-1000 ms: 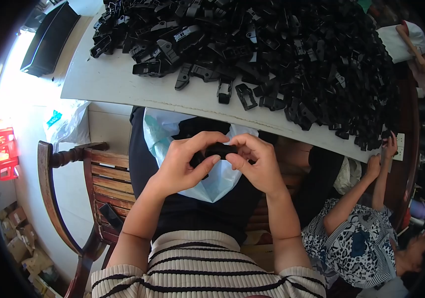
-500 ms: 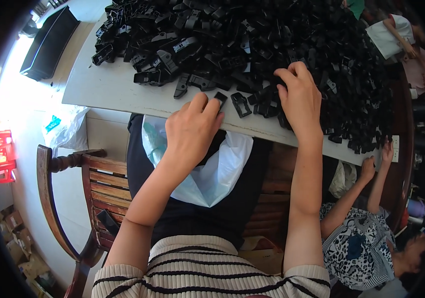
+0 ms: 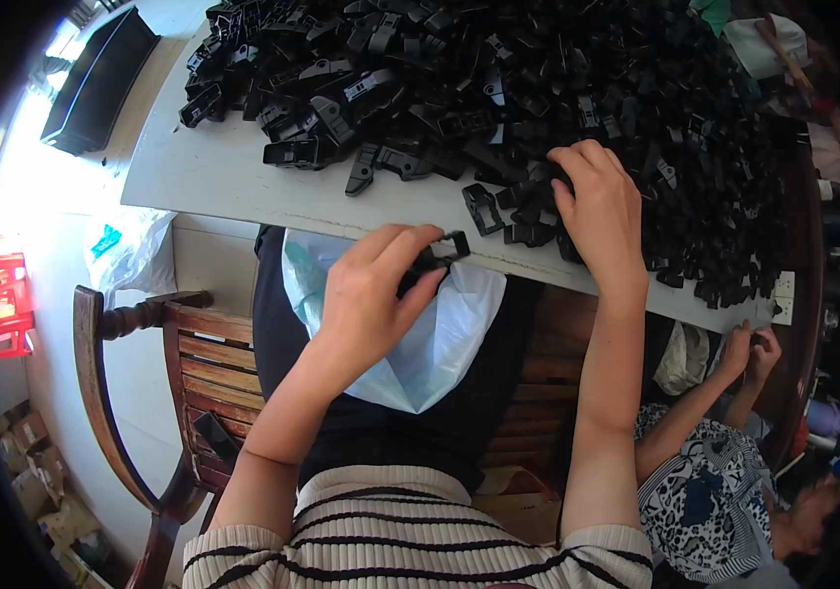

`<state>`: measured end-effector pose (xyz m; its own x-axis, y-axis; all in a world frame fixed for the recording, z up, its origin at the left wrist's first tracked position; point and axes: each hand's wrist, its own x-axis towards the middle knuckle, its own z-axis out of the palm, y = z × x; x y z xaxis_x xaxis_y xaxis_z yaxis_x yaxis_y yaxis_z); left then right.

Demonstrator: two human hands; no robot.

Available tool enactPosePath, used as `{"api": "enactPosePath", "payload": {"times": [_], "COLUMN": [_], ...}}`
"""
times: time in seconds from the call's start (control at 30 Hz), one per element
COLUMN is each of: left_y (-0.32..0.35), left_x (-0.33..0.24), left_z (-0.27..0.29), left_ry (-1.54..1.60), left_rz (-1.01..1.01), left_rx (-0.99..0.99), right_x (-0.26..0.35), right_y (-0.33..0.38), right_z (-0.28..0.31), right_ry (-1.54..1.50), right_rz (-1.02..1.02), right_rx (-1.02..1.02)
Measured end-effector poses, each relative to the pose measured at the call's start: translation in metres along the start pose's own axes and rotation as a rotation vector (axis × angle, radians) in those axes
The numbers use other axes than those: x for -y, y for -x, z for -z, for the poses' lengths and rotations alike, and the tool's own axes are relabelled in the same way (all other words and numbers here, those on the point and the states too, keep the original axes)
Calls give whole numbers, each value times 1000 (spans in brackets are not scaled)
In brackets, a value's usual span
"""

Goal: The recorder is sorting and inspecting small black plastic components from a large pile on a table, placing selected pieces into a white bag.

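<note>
My left hand pinches a small black plastic clip-like part between thumb and fingers, just off the table's near edge. Below that hand a white plastic bag hangs open over my lap. My right hand rests at the near side of a big heap of similar black plastic parts. Its fingers are bent and the thumb stands apart from them, with no part visibly gripped. Between my hands, a loose black frame-shaped part lies close to the edge.
The heap covers most of the pale table. To the left are a wooden chair, a black bin, a knotted plastic bag and a red stool. A co-worker sits at the right, hands by the table edge.
My left hand has lifted a black part off the table edge and drawn it toward me above the bag. My right hand has shifted slightly right and nearer.
</note>
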<state>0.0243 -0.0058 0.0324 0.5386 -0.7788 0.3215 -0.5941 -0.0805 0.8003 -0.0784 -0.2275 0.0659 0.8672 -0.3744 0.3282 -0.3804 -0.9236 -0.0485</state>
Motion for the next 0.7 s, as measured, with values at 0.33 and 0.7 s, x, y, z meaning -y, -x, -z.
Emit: {"api": "enactPosePath", "payload": {"times": [0.33,0.7], "left_y": [3,14], "left_x": [-4,16], "left_z": [-6,-2], "left_ry": [152,456], "left_rz": [98,315], "left_rx": [81,38], "right_x": [34,60], "right_y": [-22,-10], "right_z": [-1,12], "right_ry": [-279,-595], "right_rz": [115,235], "right_rx": [-267,-81]}}
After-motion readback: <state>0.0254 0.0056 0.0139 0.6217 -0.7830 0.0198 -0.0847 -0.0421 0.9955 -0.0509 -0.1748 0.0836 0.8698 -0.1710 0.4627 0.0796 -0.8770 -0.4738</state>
